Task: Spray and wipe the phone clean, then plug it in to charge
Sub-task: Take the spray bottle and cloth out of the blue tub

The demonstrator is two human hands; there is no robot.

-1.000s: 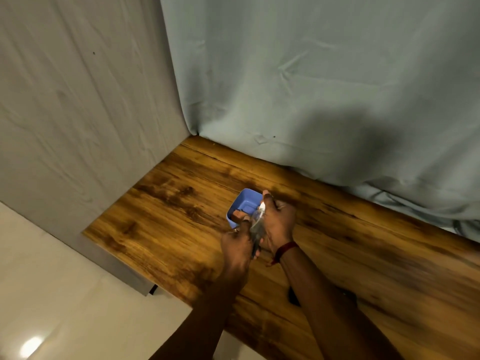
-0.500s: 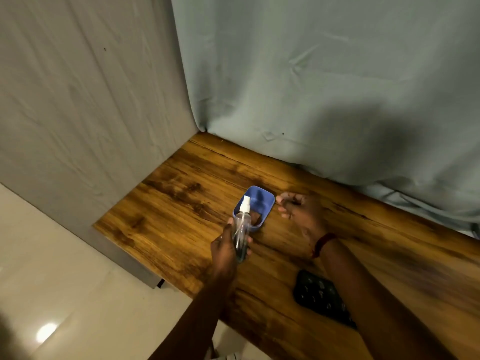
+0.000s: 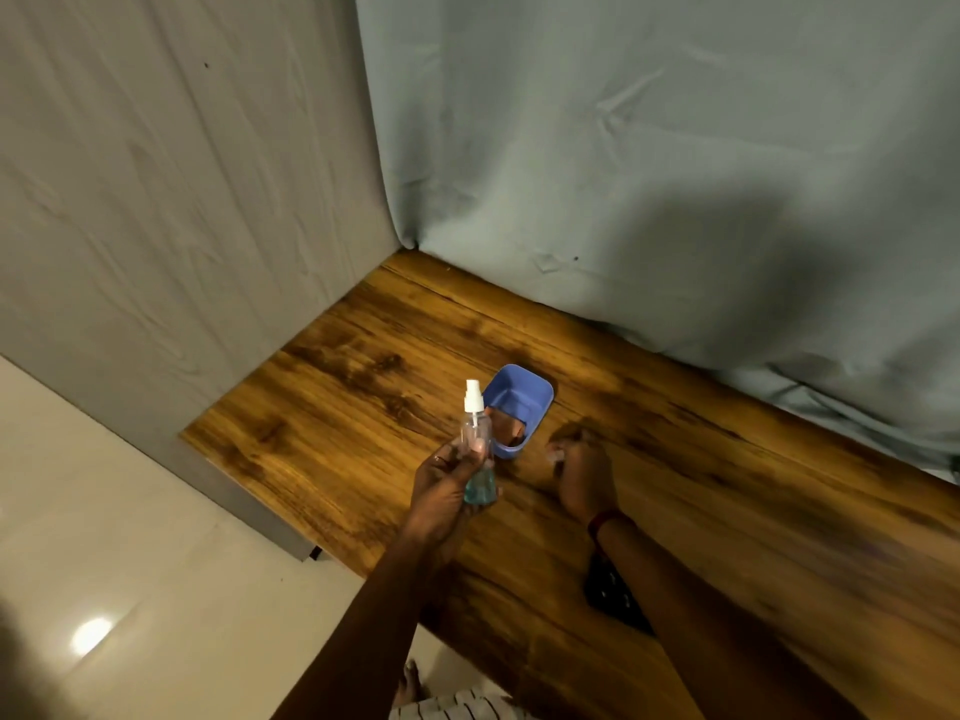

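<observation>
- Head view: the left hand is wrapped around a small clear spray bottle, fingers closed on its lower half, holding it upright above the near-left part of the wooden table.
- The bottle has a white pump nozzle at the top and a little blue liquid at the bottom; the upper part of the body looks empty.
- The right hand is just to the right of the bottle, low over the tabletop, fingers curled downward. It is blurred, so I cannot tell whether it holds anything or is simply half closed.
- A red band circles the right wrist.
- Just beyond the two hands, a blue plastic tub stands on the table, and something brownish lies inside it at the near end; what it is cannot be made out.
- The phone, dark and flat, lies on the table near the front edge, on the near side of the hands. The right forearm crosses over it and hides most of it.
- A pale grey-green curtain hangs along the far side of the table, its hem bunched on the wood at the far right.
- A light panelled wall closes off the left side.
- Pale glossy floor tiles show at near left, with a bright spot of reflected light.
</observation>
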